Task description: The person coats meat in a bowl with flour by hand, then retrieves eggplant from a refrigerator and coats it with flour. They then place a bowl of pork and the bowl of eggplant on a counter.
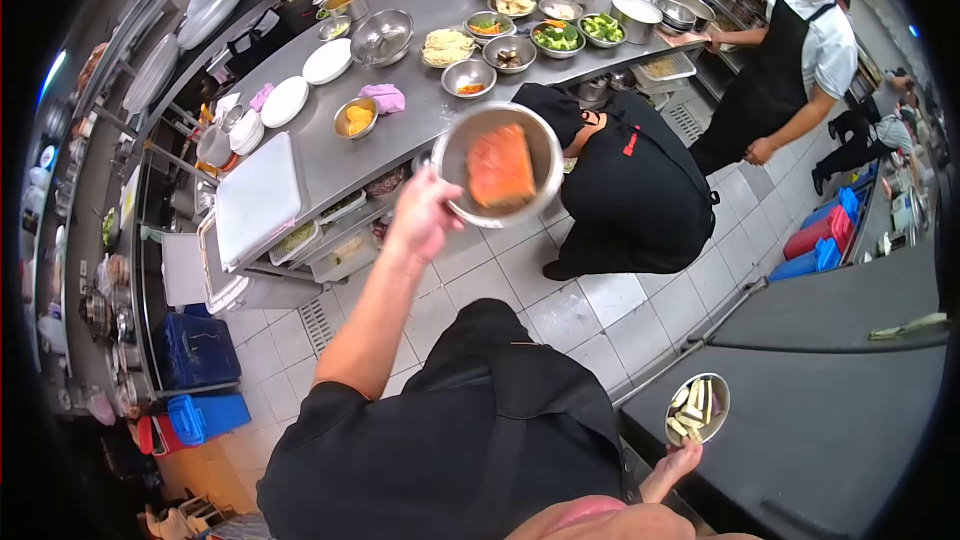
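Observation:
My left hand (428,212) grips the rim of a metal bowl (452,152), which is held up in front of me near the steel counter. Inside that bowl lies an orange-pink piece of fish (502,166). Low on the right, my right hand (680,462) is closed on a smaller metal bowl (722,426) that contains pale sliced vegetable pieces (693,406). The fingers under this smaller bowl are partly hidden.
The steel counter (425,105) carries many bowls of food, white plates (328,61) and a white board (259,198). A person in black (645,180) bends down just ahead; another in an apron (765,90) stands behind. A dark grey surface (800,410) is at right.

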`<state>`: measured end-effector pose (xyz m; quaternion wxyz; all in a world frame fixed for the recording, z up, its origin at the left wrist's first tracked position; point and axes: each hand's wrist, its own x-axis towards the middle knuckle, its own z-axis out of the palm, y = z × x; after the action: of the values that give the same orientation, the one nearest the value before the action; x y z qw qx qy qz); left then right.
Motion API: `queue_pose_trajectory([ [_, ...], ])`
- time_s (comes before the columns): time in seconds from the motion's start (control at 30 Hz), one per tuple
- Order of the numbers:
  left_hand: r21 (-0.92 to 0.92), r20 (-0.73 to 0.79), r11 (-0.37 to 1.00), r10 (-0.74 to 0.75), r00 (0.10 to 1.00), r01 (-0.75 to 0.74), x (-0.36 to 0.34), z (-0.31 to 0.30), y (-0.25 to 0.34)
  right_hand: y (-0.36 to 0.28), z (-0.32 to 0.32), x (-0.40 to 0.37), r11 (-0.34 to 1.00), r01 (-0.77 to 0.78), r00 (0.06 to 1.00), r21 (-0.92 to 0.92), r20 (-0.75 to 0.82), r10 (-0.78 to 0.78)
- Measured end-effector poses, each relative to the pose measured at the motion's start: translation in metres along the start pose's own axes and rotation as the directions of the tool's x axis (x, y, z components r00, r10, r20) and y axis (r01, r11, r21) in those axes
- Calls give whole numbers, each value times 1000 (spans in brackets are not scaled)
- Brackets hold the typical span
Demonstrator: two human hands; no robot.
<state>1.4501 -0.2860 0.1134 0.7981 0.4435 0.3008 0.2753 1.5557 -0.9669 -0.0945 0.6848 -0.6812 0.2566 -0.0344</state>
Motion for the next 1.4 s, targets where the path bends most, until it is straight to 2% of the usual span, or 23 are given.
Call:
queue_pose_trajectory([
  [0.17,-76,-244,984,140,960,-163,100,-50,65,-19,44,30,999,23,1000,-27,21,-22],
  [0.23,-72,-315,966,214,925,-248,166,-67,84,-19,67,30,1000,20,999,-21,-43,-21],
  [0.37,-80,-360,959,228,905,-273,339,-107,109,-22,110,5,999,-14,998,-29,-60,12],
  [0.43,-72,-353,969,195,915,-234,437,-127,121,-15,136,-14,999,-22,992,-41,-121,17],
  [0.5,-123,-455,967,146,878,-225,524,-137,119,-21,164,-42,998,-61,982,4,-179,61],
  [0.53,-136,-453,968,127,882,-210,568,-147,118,-25,175,-53,993,-117,974,-4,-196,114],
  [0.6,-77,-564,981,104,819,-178,646,-161,109,-14,178,-63,987,-159,950,4,-270,154],
  [0.63,-90,-553,983,83,829,-159,676,-167,102,-4,169,-64,978,-206,924,28,-322,204],
  [0.67,-92,-602,985,59,796,-144,703,-174,100,12,154,-64,973,-232,924,8,-310,223],
  [0.77,-105,-695,992,-18,719,-76,764,-189,88,1,177,-106,966,-253,860,60,-443,253],
  [0.8,-100,-697,994,-32,717,-53,779,-195,83,5,164,-105,947,-317,834,53,-460,305],
  [0.83,-94,-699,995,-44,713,-31,796,-202,75,2,159,-110,948,-312,825,56,-479,300],
  [0.93,-60,-695,998,-53,717,16,832,-212,59,3,167,-135,907,-421,740,-4,-580,341],
  [0.97,-57,-688,998,-59,723,28,840,-214,54,-2,176,-144,920,-391,746,-11,-589,310],
  [1.03,-89,-592,996,-68,803,19,849,-218,44,-11,198,-161,931,-364,746,-16,-604,281],
  [1.07,-78,-551,995,-93,829,60,846,-218,45,-15,210,-167,957,-289,783,-14,-579,228],
  [1.13,-21,-556,996,-84,827,88,849,-228,43,-10,217,-174,983,-182,829,29,-532,169],
  [1.2,90,-567,987,-57,822,130,857,-235,48,-16,230,-177,980,-173,840,103,-504,201],
  [1.23,108,-566,990,-14,824,92,857,-240,53,-26,248,-181,972,-161,855,171,-468,224],
  [1.27,124,-560,991,27,828,52,856,-240,57,-35,266,-187,978,-152,845,145,-493,205],
  [1.33,127,-541,988,142,829,-87,837,-230,75,-25,261,-179,981,-126,854,150,-486,184],
  [1.37,210,-530,963,256,808,-167,824,-227,81,-17,255,-178,985,-102,869,141,-469,157],
  [1.4,127,-487,958,287,825,-258,799,-219,87,-15,249,-173,983,-96,859,158,-485,162],
])
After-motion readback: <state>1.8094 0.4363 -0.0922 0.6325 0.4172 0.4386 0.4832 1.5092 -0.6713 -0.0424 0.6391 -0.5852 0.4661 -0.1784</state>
